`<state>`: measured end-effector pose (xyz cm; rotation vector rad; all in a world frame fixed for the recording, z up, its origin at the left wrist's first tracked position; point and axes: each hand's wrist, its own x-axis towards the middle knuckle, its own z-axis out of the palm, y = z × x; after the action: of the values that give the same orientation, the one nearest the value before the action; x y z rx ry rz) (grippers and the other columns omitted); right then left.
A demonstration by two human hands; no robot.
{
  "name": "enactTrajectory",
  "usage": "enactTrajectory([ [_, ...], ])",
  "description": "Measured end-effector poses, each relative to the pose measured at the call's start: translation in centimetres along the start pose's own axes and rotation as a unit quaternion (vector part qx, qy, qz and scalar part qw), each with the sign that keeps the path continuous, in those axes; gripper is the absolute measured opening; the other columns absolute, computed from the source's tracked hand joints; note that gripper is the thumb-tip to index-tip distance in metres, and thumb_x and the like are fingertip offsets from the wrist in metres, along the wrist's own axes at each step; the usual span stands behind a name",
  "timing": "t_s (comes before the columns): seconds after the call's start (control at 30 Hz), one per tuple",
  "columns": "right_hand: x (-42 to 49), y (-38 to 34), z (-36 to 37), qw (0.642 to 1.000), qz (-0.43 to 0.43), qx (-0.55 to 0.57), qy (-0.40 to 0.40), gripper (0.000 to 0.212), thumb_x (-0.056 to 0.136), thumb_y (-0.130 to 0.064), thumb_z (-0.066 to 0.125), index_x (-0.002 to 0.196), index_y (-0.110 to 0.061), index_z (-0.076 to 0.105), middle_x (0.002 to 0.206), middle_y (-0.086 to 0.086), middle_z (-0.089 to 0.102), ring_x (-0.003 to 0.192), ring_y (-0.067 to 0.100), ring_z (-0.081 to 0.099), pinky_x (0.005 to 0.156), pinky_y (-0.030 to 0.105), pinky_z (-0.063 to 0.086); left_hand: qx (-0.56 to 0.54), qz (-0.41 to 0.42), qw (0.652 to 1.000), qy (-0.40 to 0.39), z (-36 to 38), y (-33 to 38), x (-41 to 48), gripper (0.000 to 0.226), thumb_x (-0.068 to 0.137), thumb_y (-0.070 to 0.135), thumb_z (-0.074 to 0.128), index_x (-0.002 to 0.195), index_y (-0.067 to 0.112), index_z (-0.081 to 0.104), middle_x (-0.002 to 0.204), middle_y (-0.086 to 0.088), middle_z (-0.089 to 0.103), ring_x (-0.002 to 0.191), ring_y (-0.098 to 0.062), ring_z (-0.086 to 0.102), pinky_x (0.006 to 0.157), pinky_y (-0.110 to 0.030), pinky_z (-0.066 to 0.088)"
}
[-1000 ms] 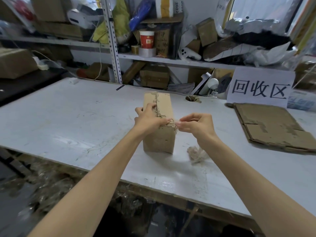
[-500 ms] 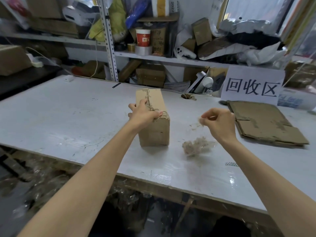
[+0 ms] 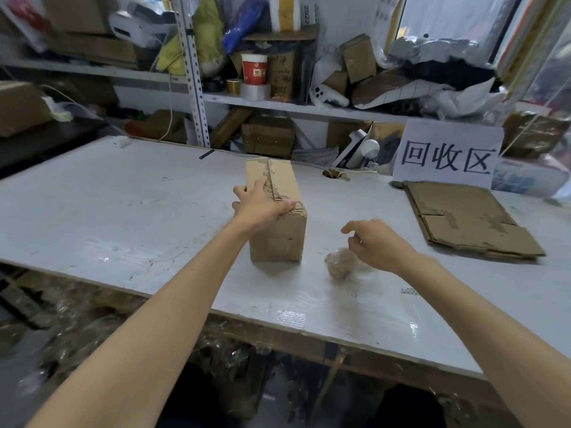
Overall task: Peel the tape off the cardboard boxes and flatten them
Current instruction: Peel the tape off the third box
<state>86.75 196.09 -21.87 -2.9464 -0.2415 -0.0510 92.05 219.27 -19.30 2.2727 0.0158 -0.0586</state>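
**Left hand on the box, right hand loose over a tape wad**

A white worktop [image 3: 123, 211] spans the view, with cluttered shelves [image 3: 309, 108] behind it. At its far right lies a stack of flattened cardboard [image 3: 469, 220], just in front of a white paper sign [image 3: 445, 154] with black characters. Near the middle stands the cardboard box [image 3: 278, 236], closed, its long top seam rough and torn. The left hand [image 3: 262, 205] grips the near end of the box top, thumb across the top edge and fingers down the left side. The right hand [image 3: 377, 242] hangs to the right of the box, fingers loosely curled and holding nothing. Beneath it on the worktop sits a crumpled wad of clear tape [image 3: 338, 264]; whether the fingers touch it cannot be told.
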Motion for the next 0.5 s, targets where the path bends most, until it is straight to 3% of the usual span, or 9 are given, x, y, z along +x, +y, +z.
enactTrajectory([
  [0.07, 0.2, -0.3, -1.1, 1.0, 0.023, 0.001, -0.004, 0.039, 0.094, -0.019, 0.041, 0.131, -0.014, 0.05, 0.114, 0.014, 0.063, 0.106, 0.032, 0.056, 0.086, 0.039, 0.048, -0.013, -0.004, 1.0, -0.011, -0.2, -0.1, 0.1, 0.092, 0.084, 0.053, 0.069, 0.155, 0.025, 0.018, 0.147, -0.013, 0.017, 0.134, -0.038, 0.032, 0.117, -0.045, 0.027],
  [0.2, 0.7, -3.3, -1.3, 0.993, 0.033, -0.058, 0.095, 0.037, 0.093, -0.034, 0.051, 0.115, -0.007, 0.059, 0.103, 0.014, 0.066, 0.102, 0.032, 0.057, 0.081, 0.042, 0.05, -0.08, -0.008, 0.996, -0.049, -1.0, -0.3, -0.1, 0.091, 0.087, 0.043, 0.071, 0.157, 0.027, 0.016, 0.146, -0.011, 0.015, 0.135, -0.033, 0.031, 0.118, -0.041, 0.024],
  [0.33, 1.9, -6.0, -1.3, 0.98, -0.001, 0.147, 0.137, 0.042, 0.09, -0.028, 0.063, 0.125, -0.006, 0.059, 0.114, 0.011, 0.066, 0.101, 0.025, 0.063, 0.089, 0.041, 0.051, -0.114, -0.022, 0.992, -0.058, -1.3, -0.8, -0.1, 0.098, 0.083, 0.048, 0.074, 0.157, 0.029, 0.012, 0.151, -0.012, 0.018, 0.134, -0.035, 0.035, 0.114, -0.05, 0.033],
  [0.4, 2.4, -6.9, -1.1, 0.968, 0.0, 0.228, 0.106, 0.05, 0.085, -0.025, 0.07, 0.129, -0.009, 0.053, 0.111, 0.008, 0.064, 0.093, 0.021, 0.064, 0.084, 0.039, 0.055, -0.152, -0.018, 0.986, -0.059, -1.4, -1.4, -0.2, 0.108, 0.073, 0.057, 0.077, 0.155, 0.03, 0.012, 0.152, -0.008, 0.027, 0.132, -0.032, 0.041, 0.108, -0.053, 0.04],
  [0.5, 2.8, -7.6, -0.4, 0.957, 0.004, 0.277, 0.081, 0.051, 0.08, -0.011, 0.074, 0.125, -0.01, 0.051, 0.101, 0.008, 0.065, 0.088, 0.021, 0.065, 0.075, 0.034, 0.056, -0.209, 0.013, 0.976, -0.052, -1.4, -2.4, -0.3, 0.102, 0.074, 0.046, 0.082, 0.152, 0.023, 0.021, 0.146, -0.001, 0.04, 0.127, -0.024, 0.048, 0.1, -0.043, 0.047],
])
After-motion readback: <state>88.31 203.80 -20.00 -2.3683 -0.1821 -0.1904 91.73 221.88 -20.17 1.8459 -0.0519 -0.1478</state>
